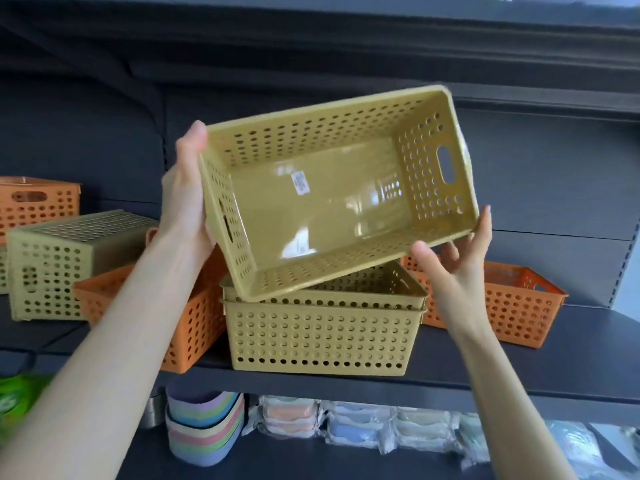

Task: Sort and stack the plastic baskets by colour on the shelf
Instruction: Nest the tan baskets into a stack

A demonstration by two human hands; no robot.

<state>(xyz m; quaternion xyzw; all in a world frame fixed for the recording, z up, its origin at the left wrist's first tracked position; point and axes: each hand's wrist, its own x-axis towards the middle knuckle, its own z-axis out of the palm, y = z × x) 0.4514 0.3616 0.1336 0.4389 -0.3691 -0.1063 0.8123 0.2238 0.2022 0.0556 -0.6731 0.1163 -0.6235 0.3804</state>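
I hold a yellow perforated basket (pixel 332 195) tilted toward me, its opening facing the camera, above a stack of yellow baskets (pixel 322 334) on the dark shelf (pixel 519 372). My left hand (pixel 187 188) grips its left end. My right hand (pixel 453 258) supports the lower right corner, thumb on the rim, fingers behind. An orange basket (pixel 187 327) stands left of the stack and another orange basket (pixel 512 306) right of it. A yellow basket (pixel 55 268) lies on its side at the left, with an orange basket (pixel 38 202) behind it.
The shelf's dark back panel (pixel 554 174) rises behind the baskets. On the lower shelf sit stacked pastel bowls (pixel 204 427) and wrapped packages (pixel 363 427). A green item (pixel 17 396) shows at the far left edge.
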